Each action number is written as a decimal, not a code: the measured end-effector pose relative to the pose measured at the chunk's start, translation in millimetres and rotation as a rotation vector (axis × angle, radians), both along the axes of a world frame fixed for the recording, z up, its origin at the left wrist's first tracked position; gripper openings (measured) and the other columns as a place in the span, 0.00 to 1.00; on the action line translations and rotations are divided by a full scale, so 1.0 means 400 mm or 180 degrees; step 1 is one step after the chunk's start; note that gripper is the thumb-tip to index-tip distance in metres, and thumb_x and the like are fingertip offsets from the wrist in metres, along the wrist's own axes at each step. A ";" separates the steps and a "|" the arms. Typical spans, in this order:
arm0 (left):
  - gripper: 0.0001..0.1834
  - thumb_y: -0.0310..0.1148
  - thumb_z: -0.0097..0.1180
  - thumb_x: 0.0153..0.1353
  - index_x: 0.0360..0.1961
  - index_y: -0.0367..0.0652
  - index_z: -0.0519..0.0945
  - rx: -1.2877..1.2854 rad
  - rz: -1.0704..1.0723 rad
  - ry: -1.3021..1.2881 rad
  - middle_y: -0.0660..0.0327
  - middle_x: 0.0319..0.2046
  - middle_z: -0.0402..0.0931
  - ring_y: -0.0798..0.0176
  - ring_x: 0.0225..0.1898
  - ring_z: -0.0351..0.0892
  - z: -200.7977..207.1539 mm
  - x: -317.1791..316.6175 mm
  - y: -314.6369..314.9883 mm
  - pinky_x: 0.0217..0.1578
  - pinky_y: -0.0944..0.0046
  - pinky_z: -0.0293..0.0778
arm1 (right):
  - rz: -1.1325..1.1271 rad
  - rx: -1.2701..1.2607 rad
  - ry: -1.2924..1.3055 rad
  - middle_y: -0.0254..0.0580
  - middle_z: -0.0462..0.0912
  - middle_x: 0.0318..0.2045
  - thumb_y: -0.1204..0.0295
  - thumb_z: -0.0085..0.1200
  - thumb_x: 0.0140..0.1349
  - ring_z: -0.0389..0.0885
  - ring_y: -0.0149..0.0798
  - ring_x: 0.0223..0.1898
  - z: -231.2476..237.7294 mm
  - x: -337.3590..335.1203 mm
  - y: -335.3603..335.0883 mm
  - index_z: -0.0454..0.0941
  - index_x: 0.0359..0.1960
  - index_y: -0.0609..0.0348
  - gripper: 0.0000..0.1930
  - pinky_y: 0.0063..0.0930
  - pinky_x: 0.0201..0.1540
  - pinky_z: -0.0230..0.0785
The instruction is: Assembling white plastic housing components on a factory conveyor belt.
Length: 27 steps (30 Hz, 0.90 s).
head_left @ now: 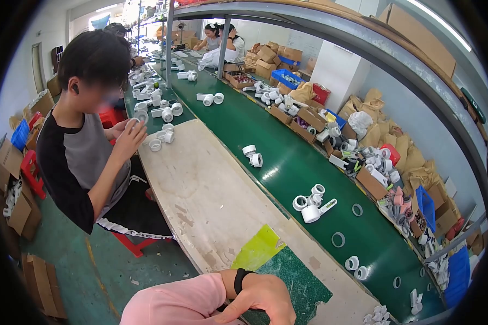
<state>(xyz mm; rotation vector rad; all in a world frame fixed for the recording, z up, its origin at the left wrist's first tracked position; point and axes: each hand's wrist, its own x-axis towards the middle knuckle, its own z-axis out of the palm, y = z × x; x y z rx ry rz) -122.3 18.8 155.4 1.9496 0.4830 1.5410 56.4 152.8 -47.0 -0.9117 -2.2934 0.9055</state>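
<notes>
At the lower edge my left hand (267,299) reaches in from a pink sleeve (173,299), a black band (242,280) round its wrist. Its back faces up and the thumb points down toward the picture's edge. The other fingers bend down out of sight, so whether they hold anything is hidden. A dark edge shows beneath the hand, too little of it to name. The hand is over the near end of a worn dark green mat (295,281), beside a yellow-green sheet (257,248). My right hand is out of view.
A pale wooden board (200,179) adjoins a green conveyor belt (230,127) bearing white plastic parts (312,208) and grey rings (338,239). Left, a seated co-worker (87,124) handles a round clear piece (141,116). Boxes of parts (371,181) line the far side beneath a shelf.
</notes>
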 end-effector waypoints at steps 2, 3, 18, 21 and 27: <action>0.30 0.37 0.62 0.53 0.50 0.24 0.69 -0.0044 0.0171 0.0037 0.57 0.26 0.74 0.55 0.25 0.72 -0.014 -0.001 0.017 0.27 0.59 0.65 | 0.0001 -0.0052 -0.0053 0.53 0.79 0.34 0.73 0.48 0.58 0.75 0.47 0.35 0.009 -0.008 -0.004 0.77 0.36 0.67 0.10 0.36 0.41 0.69; 0.30 0.37 0.62 0.53 0.50 0.24 0.69 -0.0061 0.0239 0.0056 0.57 0.26 0.74 0.55 0.25 0.72 -0.014 0.002 0.022 0.28 0.59 0.65 | -0.0004 -0.0048 -0.0054 0.53 0.79 0.34 0.73 0.48 0.58 0.75 0.47 0.35 0.009 -0.005 -0.002 0.77 0.36 0.67 0.10 0.36 0.41 0.69; 0.28 0.36 0.62 0.53 0.49 0.25 0.69 -0.0340 0.1226 0.0354 0.55 0.30 0.75 0.53 0.29 0.73 -0.005 0.019 0.046 0.31 0.57 0.67 | -0.0118 0.0009 -0.0097 0.52 0.80 0.33 0.74 0.48 0.57 0.77 0.48 0.33 -0.002 0.008 -0.022 0.78 0.34 0.66 0.09 0.36 0.39 0.70; 0.28 0.36 0.62 0.53 0.49 0.26 0.70 -0.0410 0.0765 0.0342 0.54 0.30 0.75 0.52 0.29 0.73 -0.007 0.023 0.031 0.32 0.57 0.67 | -0.0047 0.0223 0.0066 0.49 0.81 0.32 0.69 0.48 0.59 0.78 0.46 0.34 -0.021 0.001 0.014 0.80 0.34 0.61 0.10 0.35 0.38 0.71; 0.28 0.35 0.62 0.53 0.49 0.26 0.70 -0.0324 -0.1506 0.0197 0.53 0.32 0.75 0.51 0.31 0.74 0.008 0.183 0.000 0.33 0.57 0.68 | -0.0007 0.0458 0.0388 0.43 0.75 0.24 0.79 0.50 0.52 0.74 0.40 0.21 -0.021 -0.017 0.058 0.76 0.31 0.59 0.06 0.29 0.24 0.66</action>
